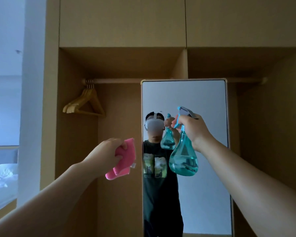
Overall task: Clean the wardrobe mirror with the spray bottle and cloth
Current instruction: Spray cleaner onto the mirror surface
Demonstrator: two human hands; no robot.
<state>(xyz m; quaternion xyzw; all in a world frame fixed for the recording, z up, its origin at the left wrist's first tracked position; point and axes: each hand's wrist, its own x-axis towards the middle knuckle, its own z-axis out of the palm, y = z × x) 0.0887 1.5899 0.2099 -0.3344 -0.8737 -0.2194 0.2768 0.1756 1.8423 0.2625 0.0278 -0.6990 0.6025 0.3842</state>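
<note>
**Right hand (190, 130) on the trigger, mirror (203, 194) straight ahead**

Grips the neck of the spray bottle (184, 158), fingers curled round it and hooked over the trigger. Holds it upright, long axis vertical, right of centre in the frame, directly in front of the glass with the nozzle turned toward it. Pinches a bunched pink cloth (125, 161) in the left hand (108, 154), lower centre-left, just beside the mirror's left edge and not over the glass. Puts the right hand in line with the mirror, so probably a squeeze first and a wipe after. Cannot tell the gap between nozzle and glass.

Tall and upright, that mirror, thin pale frame with rounded corners, set in the open wardrobe (120, 23) below the rail (118, 80). Shows a few small specks on the glass near upper centre of the frame, beside the bottle's reflection.
</note>
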